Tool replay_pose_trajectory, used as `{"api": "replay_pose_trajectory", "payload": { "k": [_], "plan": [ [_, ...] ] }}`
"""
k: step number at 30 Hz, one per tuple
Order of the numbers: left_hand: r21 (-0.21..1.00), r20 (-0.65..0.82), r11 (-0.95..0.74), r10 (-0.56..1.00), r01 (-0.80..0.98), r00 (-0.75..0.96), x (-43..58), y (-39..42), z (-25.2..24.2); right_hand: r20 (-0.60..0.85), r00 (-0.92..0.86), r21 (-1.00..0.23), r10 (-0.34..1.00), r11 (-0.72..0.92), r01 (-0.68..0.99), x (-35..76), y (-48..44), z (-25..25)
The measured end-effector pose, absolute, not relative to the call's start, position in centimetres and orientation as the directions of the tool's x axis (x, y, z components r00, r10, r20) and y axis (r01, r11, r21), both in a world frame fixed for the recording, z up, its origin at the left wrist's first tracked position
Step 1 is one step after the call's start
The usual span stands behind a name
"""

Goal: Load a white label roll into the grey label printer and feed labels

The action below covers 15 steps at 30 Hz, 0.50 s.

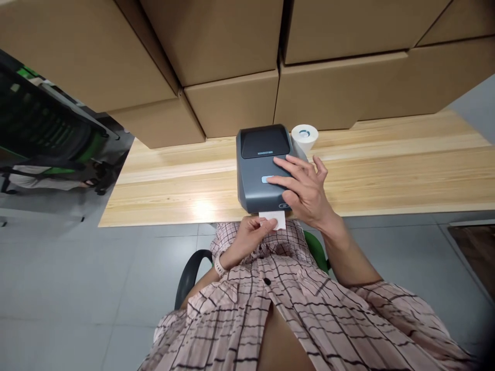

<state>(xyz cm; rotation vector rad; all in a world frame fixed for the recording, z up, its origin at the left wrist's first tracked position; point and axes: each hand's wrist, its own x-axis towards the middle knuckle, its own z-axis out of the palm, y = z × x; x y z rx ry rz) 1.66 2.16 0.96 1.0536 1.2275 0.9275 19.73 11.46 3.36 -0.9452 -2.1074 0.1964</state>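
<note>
A dark grey-blue label printer [251, 190] with a black top window stands at the front edge of the wooden table. From its front slot a white paper label [280, 221] sticks out. My left hand [253, 232] pinches this label between thumb and fingers, just below the printer. Over the printer's right side lies my right hand [305, 190], its fingers spread. One fingertip touches or hovers at the small light-blue button [265, 180]; whether it presses, I cannot tell. Behind the right hand, a white label roll [305, 135] stands on end beside the printer.
Large cardboard boxes [232, 103] are stacked along the back of the wooden table [174, 185]. At the left are a dark chair [46, 118] and part of another person [46, 178]. A black chair armrest [191, 273] is by my left arm.
</note>
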Motion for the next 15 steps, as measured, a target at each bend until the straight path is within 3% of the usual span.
{"api": "replay_pose_trajectory", "payload": {
  "k": [3, 6, 9, 15],
  "plan": [
    [0.967, -0.253, 0.252, 0.954, 0.024, 0.16, -0.3, 1.6, 0.5, 0.587, -0.469, -0.364, 0.66, 0.733, 0.575, 19.7, 11.9, 4.0],
    [0.997, -0.073, 0.078, 0.982, 0.021, -0.172, -2.1, 1.6, 0.1, 0.561, -0.509, -0.369, 0.653, 0.748, 0.552, 19.8, 12.3, 4.2],
    [0.987, 0.159, -0.139, 0.885, 0.078, -0.438, -2.8, 2.8, 0.3, 0.553, -0.475, -0.474, 0.685, 0.727, 0.496, 20.1, 12.1, 3.5],
    [0.977, 0.212, -0.204, 0.952, 0.058, -0.219, -1.7, 5.9, 2.3, 0.582, -0.252, -0.686, 0.773, 0.633, 0.358, 21.5, 11.2, 2.0]
  ]
}}
